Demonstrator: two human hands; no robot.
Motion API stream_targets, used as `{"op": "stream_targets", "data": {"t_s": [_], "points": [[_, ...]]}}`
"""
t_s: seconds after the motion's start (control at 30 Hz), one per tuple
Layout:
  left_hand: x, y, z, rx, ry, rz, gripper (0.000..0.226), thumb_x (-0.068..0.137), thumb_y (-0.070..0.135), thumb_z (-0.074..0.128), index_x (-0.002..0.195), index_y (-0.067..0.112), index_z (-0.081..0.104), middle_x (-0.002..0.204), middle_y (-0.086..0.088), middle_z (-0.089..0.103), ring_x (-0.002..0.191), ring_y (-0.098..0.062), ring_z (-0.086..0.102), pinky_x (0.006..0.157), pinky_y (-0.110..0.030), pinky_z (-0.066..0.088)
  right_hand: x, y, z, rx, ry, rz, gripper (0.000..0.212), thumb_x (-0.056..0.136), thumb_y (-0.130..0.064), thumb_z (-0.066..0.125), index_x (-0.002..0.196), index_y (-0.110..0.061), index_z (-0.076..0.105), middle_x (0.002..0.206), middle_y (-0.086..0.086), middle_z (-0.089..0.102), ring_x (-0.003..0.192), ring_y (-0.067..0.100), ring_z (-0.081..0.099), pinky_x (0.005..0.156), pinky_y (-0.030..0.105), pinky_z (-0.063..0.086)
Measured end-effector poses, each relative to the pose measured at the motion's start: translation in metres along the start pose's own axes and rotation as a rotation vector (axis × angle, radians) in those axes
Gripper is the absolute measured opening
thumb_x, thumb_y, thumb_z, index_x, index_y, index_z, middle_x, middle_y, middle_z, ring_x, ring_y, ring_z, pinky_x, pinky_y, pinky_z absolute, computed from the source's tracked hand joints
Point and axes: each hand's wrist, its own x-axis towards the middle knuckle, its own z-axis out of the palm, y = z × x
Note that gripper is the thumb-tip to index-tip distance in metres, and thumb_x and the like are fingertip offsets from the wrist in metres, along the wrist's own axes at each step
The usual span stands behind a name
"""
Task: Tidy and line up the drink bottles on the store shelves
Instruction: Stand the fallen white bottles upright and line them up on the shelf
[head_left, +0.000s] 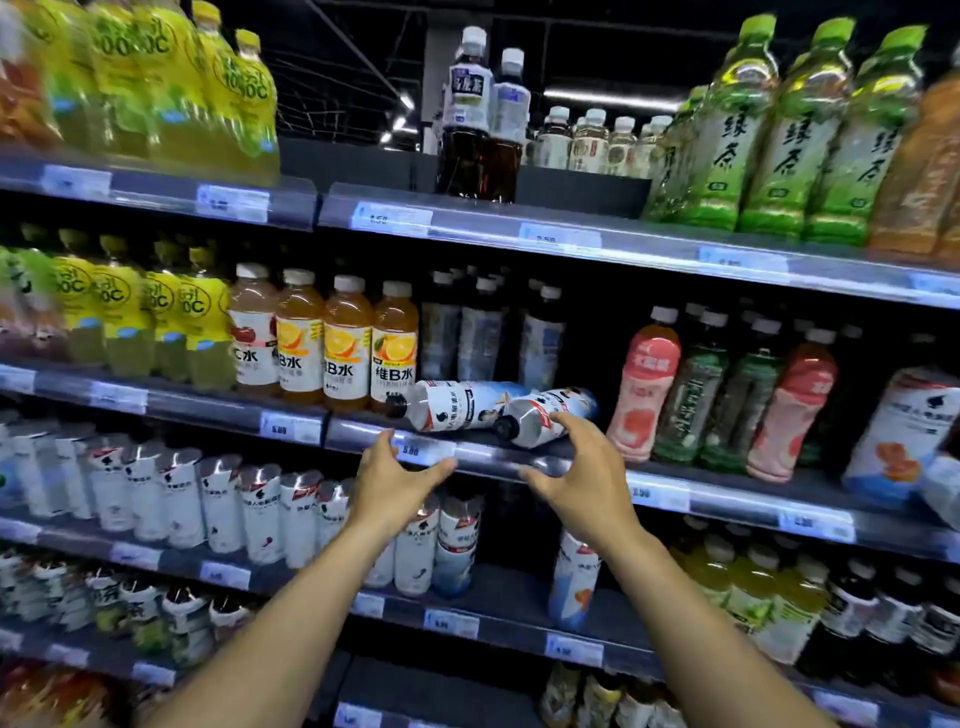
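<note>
Two white-labelled drink bottles lie on their sides on the middle shelf (675, 480), caps pointing left: the left fallen bottle (457, 404) and the right fallen bottle (545, 415). My left hand (395, 483) hovers open just below the left one, at the shelf's front rail. My right hand (582, 478) is open with spread fingers, its fingertips at the right fallen bottle; contact is unclear. Upright orange vitamin-water bottles (345, 343) stand left of the fallen pair, dark bottles (480, 332) behind them.
Pink and green bottles (691, 389) stand upright to the right. The top shelf carries green tea bottles (789, 135) and two tall dark tea bottles (475, 119). White bottles (223, 504) fill the shelf below, with a gap under my right hand.
</note>
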Motion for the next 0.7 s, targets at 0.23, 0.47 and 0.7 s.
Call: {"op": "stream_targets", "data": {"t_s": [0.23,0.47,0.7], "points": [[0.03,0.019,0.023,-0.34,-0.004,-0.072,0.06,0.062,0.055,0.086,0.103,0.016,0.066,0.1,0.005,0.073,0.095,-0.019,0.069,0.075,-0.03,0.048,0.028,0.015,0.022,-0.065,0.057,-0.032,0.082,0.066,-0.032,0.092,0.137,-0.031,0.052,0.138,-0.011,0.054,0.131,0.015,0.05,0.109,0.035,0.044],[0.043,0.03,0.039,-0.497,0.174,-0.215,0.058,0.069,0.05,0.087,0.096,0.006,0.061,0.089,-0.003,0.068,0.084,-0.026,0.065,0.065,-0.031,0.044,0.045,0.031,0.039,-0.135,0.052,-0.07,0.084,0.065,-0.023,0.094,0.14,-0.021,0.057,0.145,-0.006,0.052,0.136,0.015,0.046,0.115,0.03,0.037],[0.046,0.03,0.041,-0.475,0.218,-0.031,0.058,0.066,0.043,0.091,0.111,0.015,0.067,0.104,0.002,0.075,0.098,-0.019,0.07,0.083,-0.033,0.053,0.06,0.038,0.038,-0.092,0.101,-0.243,0.07,0.061,-0.003,0.093,0.126,-0.008,0.066,0.128,0.002,0.067,0.126,0.014,0.054,0.115,0.024,0.034]]}}
